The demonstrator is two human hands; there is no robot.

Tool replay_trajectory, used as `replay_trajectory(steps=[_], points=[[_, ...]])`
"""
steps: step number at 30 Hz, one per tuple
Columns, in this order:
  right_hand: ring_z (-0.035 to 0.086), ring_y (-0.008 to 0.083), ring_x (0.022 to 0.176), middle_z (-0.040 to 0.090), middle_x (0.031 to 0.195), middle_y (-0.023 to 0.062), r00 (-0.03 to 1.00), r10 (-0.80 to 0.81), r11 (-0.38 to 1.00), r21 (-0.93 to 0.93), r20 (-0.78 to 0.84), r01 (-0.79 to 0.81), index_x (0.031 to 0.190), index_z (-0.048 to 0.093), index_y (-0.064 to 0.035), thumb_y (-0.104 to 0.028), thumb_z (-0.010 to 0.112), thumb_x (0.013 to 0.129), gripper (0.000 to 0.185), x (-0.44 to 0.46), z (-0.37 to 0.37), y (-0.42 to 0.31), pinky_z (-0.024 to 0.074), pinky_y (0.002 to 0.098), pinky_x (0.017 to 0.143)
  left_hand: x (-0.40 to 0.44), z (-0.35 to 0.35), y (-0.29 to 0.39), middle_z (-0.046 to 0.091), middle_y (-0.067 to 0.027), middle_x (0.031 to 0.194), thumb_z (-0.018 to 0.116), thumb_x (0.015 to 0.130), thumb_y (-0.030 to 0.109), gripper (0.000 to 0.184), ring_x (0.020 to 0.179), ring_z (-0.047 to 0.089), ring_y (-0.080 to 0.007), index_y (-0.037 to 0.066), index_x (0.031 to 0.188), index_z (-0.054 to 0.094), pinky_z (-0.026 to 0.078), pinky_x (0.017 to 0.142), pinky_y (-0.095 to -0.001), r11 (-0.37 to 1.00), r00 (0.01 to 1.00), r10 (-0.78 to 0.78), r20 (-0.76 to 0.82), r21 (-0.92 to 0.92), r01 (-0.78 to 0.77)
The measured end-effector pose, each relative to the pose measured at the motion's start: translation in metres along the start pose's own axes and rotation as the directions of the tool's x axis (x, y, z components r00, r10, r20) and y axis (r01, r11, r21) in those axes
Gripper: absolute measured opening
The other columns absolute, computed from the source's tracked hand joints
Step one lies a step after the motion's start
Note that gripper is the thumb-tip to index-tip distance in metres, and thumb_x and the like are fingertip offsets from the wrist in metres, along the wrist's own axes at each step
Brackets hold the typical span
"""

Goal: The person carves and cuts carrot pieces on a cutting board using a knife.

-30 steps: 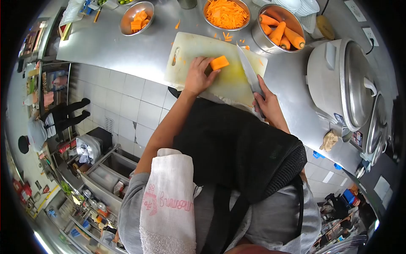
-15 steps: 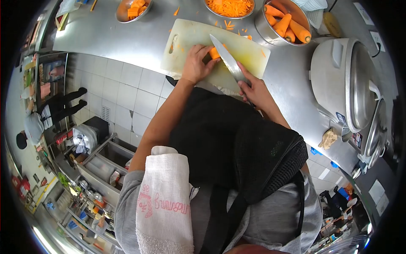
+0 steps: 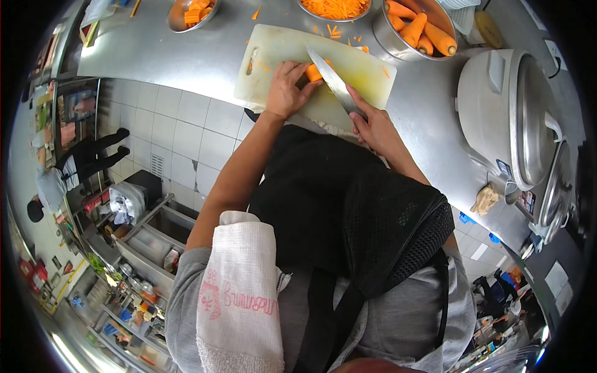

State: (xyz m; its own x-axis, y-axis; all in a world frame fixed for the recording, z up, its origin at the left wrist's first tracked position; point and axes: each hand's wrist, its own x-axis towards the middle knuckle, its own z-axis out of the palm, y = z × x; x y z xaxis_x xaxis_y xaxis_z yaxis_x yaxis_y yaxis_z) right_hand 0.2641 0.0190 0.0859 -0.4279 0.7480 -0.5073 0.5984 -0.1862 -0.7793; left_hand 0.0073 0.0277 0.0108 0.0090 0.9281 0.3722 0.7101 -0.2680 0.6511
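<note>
Left hand [image 3: 286, 90] pinches a carrot block [image 3: 313, 73], right hand [image 3: 376, 130] wraps the knife [image 3: 331, 79]! Beyond the board [image 3: 368, 87], bowls [image 3: 336, 18] and carrot pot [image 3: 395, 47] crowd close; cooker [image 3: 482, 115] right.

1. You wear the camera on your head; this single view takes in the whole scene.
2. It faces forward and steeply down, past your grey shirt [image 3: 392, 336] at the bottom edge to the bench [image 3: 149, 56] along the top.
3. Your shirt and white towel [image 3: 239, 280] sit nearest the lens; your left hand [image 3: 289, 87] and right hand [image 3: 375, 126] lie farther off, above centre.
4. Your lens is very wide: its rim curves into black corners, and tiled floor [image 3: 168, 130] shows at left.
</note>
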Motion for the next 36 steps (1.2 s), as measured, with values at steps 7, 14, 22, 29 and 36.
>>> replay_trajectory(steps=[7,14,22,29,36], points=[[0.067,0.0223,0.063,0.067,0.078,0.0136,0.997,-0.082,0.994,-0.071,-0.009,0.082,0.161,0.043,-0.0304,-0.012,0.057,0.104,0.062,0.006,-0.001,0.0,0.0576,0.0384,0.069,-0.001,0.004,-0.005,0.067,-0.0123,0.102,0.089,0.078,0.021,0.044,0.095,0.062,-0.0338,0.005,0.115,0.074,0.053,0.087,-0.0431,0.999,0.999,0.032,-0.036,-0.037,-0.033],[0.056,0.0121,0.058,0.061,0.077,0.0061,0.999,-0.009,0.994,-0.106,0.039,0.013,0.163,0.04,-0.0342,-0.009,0.058,0.106,0.065,0.006,-0.013,-0.023,0.0553,0.0323,0.059,-0.001,0.002,-0.001,0.066,-0.0117,0.1,0.089,0.078,0.021,0.043,0.094,0.062,-0.0335,0.005,0.115,0.073,0.053,0.086,-0.0431,0.999,0.998,0.05,-0.036,-0.001,-0.05],[0.067,0.0249,0.069,0.068,0.083,0.0141,0.972,-0.214,0.976,-0.067,-0.094,0.208,0.161,0.044,-0.0273,-0.011,0.06,0.103,0.062,0.011,0.011,0.015,0.0576,0.0396,0.076,-0.002,0.004,-0.001,0.068,-0.0122,0.104,0.088,0.079,0.022,0.044,0.097,0.062,-0.0344,0.005,0.117,0.073,0.053,0.089,-0.0437,1.0,1.0,0.007,-0.021,0.024,-0.006],[0.055,0.0098,0.055,0.06,0.07,0.0031,0.998,0.034,0.994,0.108,-0.046,-0.029,0.162,0.043,-0.0335,-0.012,0.061,0.106,0.063,0.0,-0.004,-0.006,0.0527,0.03,0.056,-0.003,0.004,-0.004,0.068,-0.0125,0.107,0.088,0.079,0.023,0.046,0.103,0.063,-0.0344,0.005,0.118,0.073,0.052,0.093,-0.0435,1.0,1.0,0.014,-0.026,0.008,-0.014],[0.057,0.0107,0.056,0.063,0.073,0.0046,1.0,0.017,0.987,0.16,-0.002,-0.017,0.161,0.042,-0.0365,-0.015,0.061,0.105,0.063,0.007,0.006,0.015,0.0549,0.0313,0.059,-0.001,0.002,-0.002,0.067,-0.0115,0.103,0.088,0.078,0.022,0.044,0.099,0.062,-0.0335,0.006,0.116,0.074,0.052,0.09,-0.0435,1.0,1.0,0.007,-0.017,0.007,-0.007]])
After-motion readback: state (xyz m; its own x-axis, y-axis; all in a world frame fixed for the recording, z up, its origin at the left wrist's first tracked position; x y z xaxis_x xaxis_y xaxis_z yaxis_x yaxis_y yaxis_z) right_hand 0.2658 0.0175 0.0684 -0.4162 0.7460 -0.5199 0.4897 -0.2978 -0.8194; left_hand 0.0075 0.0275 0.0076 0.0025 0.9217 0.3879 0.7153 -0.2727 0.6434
